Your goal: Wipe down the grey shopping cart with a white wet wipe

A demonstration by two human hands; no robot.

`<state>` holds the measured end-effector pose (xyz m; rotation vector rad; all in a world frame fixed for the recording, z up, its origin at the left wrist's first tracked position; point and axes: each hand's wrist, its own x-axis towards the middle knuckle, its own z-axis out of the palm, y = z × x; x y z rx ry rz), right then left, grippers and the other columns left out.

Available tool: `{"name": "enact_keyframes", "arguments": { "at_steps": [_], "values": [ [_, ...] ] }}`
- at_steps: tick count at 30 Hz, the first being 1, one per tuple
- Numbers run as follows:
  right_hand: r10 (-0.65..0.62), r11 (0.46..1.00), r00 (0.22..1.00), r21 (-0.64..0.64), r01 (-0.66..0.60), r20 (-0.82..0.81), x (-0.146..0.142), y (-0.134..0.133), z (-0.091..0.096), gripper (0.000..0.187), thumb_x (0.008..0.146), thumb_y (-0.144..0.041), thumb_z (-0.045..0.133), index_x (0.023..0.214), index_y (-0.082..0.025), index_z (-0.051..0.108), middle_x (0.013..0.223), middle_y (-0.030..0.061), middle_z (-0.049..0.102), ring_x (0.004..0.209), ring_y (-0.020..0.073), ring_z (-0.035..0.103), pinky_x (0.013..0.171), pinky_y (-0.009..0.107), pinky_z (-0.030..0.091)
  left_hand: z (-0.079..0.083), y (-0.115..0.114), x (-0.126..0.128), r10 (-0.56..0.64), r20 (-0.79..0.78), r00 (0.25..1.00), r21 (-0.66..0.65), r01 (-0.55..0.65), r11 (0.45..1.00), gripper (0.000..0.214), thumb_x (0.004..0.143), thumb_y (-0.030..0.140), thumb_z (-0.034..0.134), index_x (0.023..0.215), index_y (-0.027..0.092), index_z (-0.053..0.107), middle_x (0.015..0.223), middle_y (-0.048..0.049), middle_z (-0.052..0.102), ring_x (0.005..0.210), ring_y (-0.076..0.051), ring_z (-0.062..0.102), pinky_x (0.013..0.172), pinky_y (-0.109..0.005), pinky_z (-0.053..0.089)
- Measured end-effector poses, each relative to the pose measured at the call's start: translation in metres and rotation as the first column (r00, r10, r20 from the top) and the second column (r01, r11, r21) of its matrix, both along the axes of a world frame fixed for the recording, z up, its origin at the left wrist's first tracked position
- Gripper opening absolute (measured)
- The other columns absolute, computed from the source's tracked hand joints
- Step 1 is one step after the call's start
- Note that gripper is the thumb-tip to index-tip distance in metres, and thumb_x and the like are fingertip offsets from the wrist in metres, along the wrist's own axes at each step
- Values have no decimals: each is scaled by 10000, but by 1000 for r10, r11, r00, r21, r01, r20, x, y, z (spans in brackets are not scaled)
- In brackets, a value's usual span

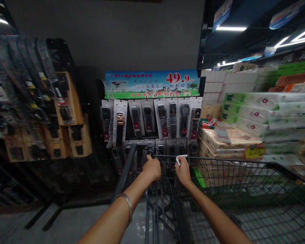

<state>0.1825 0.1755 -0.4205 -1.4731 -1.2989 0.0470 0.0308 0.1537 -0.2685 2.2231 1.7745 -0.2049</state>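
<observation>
My left hand (152, 168) is closed round the dark handle bar of a wire shopping cart (244, 189), near the bar's left end. My right hand (183, 170) grips the cart's rim just to the right of it and pinches a small white slip of paper (180, 158) between its fingers. A silver bracelet (125, 200) sits on my left wrist. Straight ahead of both hands hangs a rack of packaged belts (152, 118) under a banner reading 49.9 (152, 83).
Stacked packs of tissue paper (256, 115) fill the shelves at the right, close to the cart's far side. More belts and wooden display boxes (68, 101) hang at the left. The grey floor (66, 223) shows below at the left.
</observation>
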Motion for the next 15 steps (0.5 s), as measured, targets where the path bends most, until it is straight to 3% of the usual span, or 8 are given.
{"name": "enact_keyframes", "arguments": {
  "at_steps": [9,12,15],
  "values": [
    [7,1000,996,-31,-4,85,6,-8,-27,280,747,-101,336,907,-166,556,887,90,554,836,202,547,773,322,435,4,-3,2,16,-63,998,-3,-16,1000,565,613,9,643,1166,41,531,1360,-295,330,1000,-287,623,845,-307,509],
    [15,994,996,-106,-7,83,11,-11,-41,312,731,-75,338,904,-162,582,913,102,578,844,203,570,790,317,437,3,-2,2,19,-62,998,0,-19,1000,553,620,16,637,1162,27,529,1342,-304,334,1004,-307,619,826,-319,517],
    [-42,973,999,-230,36,-19,22,-19,-62,328,691,-42,355,854,-154,617,876,123,613,843,214,594,802,315,439,2,-1,2,15,-54,998,7,-15,1000,520,624,19,625,1137,43,548,1327,-284,357,988,-290,627,819,-310,518]
  ]
}}
